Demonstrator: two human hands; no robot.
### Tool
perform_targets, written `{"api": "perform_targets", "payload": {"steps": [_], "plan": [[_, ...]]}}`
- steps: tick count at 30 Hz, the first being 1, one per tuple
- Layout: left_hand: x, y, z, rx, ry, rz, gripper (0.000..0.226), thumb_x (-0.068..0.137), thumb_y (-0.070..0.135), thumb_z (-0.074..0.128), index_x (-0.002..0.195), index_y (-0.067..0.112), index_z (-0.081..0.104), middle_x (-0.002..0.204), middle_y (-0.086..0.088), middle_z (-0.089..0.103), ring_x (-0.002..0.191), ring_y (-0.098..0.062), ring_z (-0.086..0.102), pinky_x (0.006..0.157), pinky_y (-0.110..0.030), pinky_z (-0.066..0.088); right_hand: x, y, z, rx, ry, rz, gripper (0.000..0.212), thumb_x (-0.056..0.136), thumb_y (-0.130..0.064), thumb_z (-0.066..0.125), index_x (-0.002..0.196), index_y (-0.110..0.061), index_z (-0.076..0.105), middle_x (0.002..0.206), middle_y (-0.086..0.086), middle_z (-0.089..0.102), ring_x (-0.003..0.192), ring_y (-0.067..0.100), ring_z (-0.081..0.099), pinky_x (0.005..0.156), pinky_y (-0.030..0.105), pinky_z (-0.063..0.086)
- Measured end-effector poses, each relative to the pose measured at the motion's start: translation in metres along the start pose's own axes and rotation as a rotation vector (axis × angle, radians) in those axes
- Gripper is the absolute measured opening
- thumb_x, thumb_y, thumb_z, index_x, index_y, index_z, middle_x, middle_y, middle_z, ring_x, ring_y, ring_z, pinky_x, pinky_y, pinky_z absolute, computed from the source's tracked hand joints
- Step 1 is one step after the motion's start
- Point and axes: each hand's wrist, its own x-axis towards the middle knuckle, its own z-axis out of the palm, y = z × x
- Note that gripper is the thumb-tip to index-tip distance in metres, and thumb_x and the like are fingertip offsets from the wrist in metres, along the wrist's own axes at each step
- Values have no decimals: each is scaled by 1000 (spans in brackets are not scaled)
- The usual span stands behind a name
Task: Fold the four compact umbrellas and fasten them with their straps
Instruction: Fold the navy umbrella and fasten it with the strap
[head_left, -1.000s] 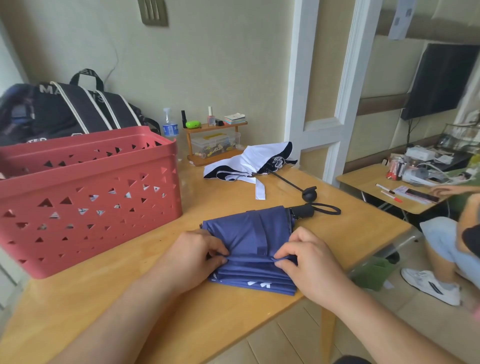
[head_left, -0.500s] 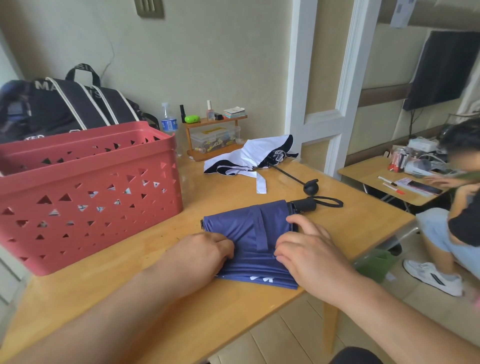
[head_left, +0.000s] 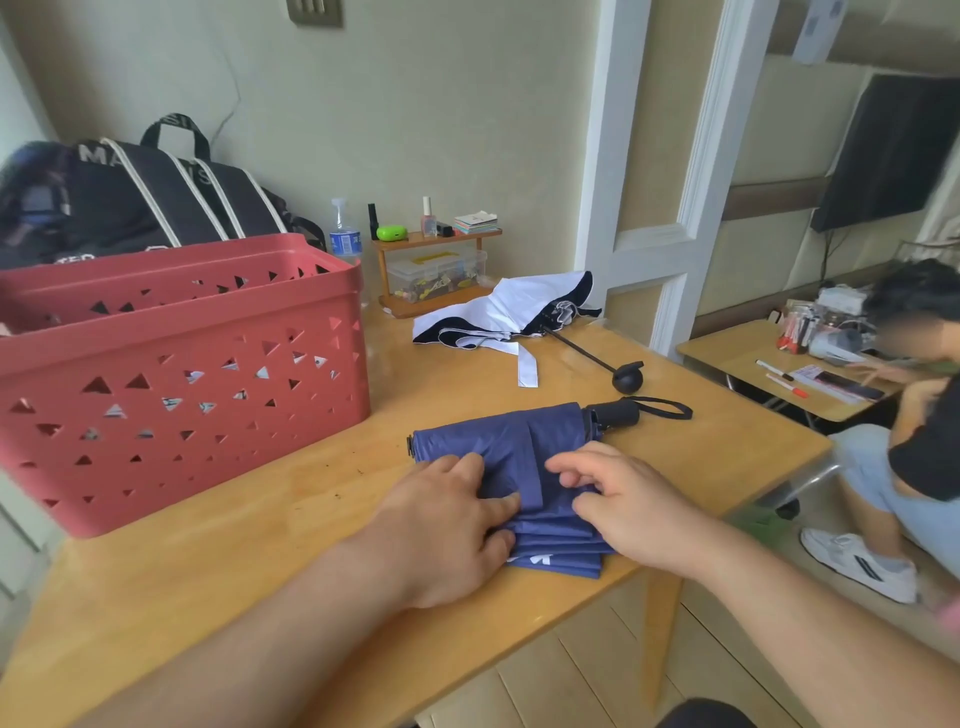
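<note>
Change since earlier: both hands had shifted on the blue umbrella; the right hand, flat over the folds half a second before, had lifted its fingers, and the strap now lay bare between the two hands.

Head view, left hand (head_left: 457, 525): it reached in from the lower left, palm down, resting on the near left part of the folded canopy; its fingers (head_left: 501, 506) lay nearly straight and close together, pressing the cloth just beside the strap.

Head view, right hand (head_left: 631, 506): it came in from the lower right, knuckles up, over the right part of the canopy; the fingers (head_left: 566, 465) were loosely curled and slightly apart, and whether they pinched any cloth I could not tell.

Blue umbrella (head_left: 519, 452): collapsed and flattened in pleats near the front edge of the tabletop (head_left: 249, 551), its black handle (head_left: 615, 414) pointing right with a wrist loop (head_left: 665, 408) beyond it.

Strap (head_left: 527, 467): a blue band lying across the canopy, its end loose.

White umbrella (head_left: 511, 312): farther back on the tabletop, canopy loose and unfolded, shaft extended toward a round black knob (head_left: 627, 376).

Red basket (head_left: 176, 369): on the left of the tabletop, well apart from the blue umbrella; through its triangular holes pale patterned shapes showed, too hidden to name.

Wooden shelf (head_left: 431, 270): by the wall, holding a clear box of small items below and little bottles above.
</note>
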Motion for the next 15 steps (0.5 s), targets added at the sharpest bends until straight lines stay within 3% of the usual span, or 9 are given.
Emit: {"api": "perform_targets", "payload": {"steps": [3,6,9,11,13,15], "plan": [[-8,-19,5,-181,-51,38,51,97,58,37,148,62,40,113,6,36,118,-15,37,111,-33,33,0,-6,0,71,-89,11,60,93,3,49,125,-45,65,123,-25,55,117,-6,53,99,15,41],[-18,-35,7,-415,-147,101,54,88,44,48,133,73,48,126,13,36,129,-2,30,114,-21,24,-5,-7,-5,71,-203,-18,73,89,11,44,104,-53,74,127,-26,51,121,-4,50,101,14,38],[-20,-51,9,-778,-101,12,49,78,30,53,112,57,74,130,19,54,128,7,45,114,-21,31,-12,-8,-9,-34,-354,-80,75,93,11,41,93,-53,78,135,-34,41,134,-11,34,111,13,26],[-19,-56,12,-929,-10,-72,31,91,28,56,105,48,74,115,18,67,108,3,58,105,-28,43,-16,-9,-10,-76,-396,-101,70,100,6,40,92,-53,79,137,-41,34,136,-17,25,115,13,21],[-13,-52,13,-922,55,-146,21,104,26,54,106,40,70,103,15,71,93,-3,61,94,-30,49,-19,-9,-11,-74,-403,-104,67,102,3,41,92,-51,80,138,-44,31,138,-19,22,118,16,21],[-5,-41,9,-764,95,-213,17,105,29,55,112,39,67,97,18,70,92,-5,63,88,-27,51,-21,-9,-12,-60,-404,-86,65,101,3,43,89,-48,81,139,-45,32,138,-19,24,117,18,24]]}}
